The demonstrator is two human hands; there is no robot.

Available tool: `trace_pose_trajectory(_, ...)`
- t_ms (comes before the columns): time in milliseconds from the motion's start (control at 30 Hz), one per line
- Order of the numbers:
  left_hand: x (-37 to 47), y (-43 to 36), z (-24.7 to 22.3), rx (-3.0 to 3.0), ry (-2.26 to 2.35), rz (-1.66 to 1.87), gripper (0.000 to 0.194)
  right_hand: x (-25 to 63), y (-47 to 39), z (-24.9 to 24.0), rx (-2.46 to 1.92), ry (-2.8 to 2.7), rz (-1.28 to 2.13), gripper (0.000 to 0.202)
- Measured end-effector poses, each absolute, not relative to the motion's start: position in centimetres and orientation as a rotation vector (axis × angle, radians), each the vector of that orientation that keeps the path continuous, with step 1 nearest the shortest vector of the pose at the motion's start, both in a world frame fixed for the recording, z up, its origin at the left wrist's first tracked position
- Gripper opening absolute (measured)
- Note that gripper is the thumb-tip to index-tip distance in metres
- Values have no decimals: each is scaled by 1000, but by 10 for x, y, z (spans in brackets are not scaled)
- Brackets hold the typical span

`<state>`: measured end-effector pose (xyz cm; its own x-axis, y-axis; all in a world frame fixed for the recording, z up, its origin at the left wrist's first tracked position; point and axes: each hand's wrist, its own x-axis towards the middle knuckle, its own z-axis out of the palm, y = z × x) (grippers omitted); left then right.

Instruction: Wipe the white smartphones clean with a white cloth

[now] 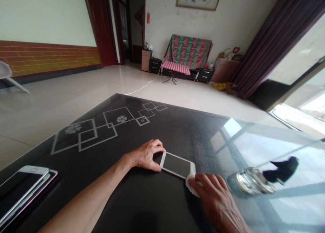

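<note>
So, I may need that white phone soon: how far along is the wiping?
Under way. The left hand steadies the white phone flat on the table; the right hand presses a white wipe at its near corner. The screen looks dark; how clean it is cannot be judged.

There is only one view, from a camera worn on the person's head. It looks forward and down over the dark bench (pixel 142 206), very near to it. Further away it takes in the floor (pixel 63 94) and the far wall (pixel 162 20).

L hand (pixel 146 155) steadies phone (pixel 177 165)
</note>
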<state>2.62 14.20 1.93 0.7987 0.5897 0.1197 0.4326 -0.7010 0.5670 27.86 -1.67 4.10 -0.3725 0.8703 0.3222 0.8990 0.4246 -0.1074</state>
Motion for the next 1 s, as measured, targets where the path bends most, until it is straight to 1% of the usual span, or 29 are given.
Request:
trace_pose_trajectory(300,24,143,21,2426,731,385,57,262,-6,37,-1506,-2397,95,25)
trace_pose_trajectory(533,24,145,15,2450,712,412,53,231,15,40,-1453,-2494,133,20)
trace_pose_trajectory(733,24,144,15,2440,718,409,52,211,27,41,-1427,-2538,106,19)
trace_pose_trajectory(900,24,143,15,2454,739,403,50,223,21,40,-1461,-2518,123,19)
trace_pose_trajectory(1000,24,142,16,2461,742,395,50,242,10,39,-1483,-2460,136,22)
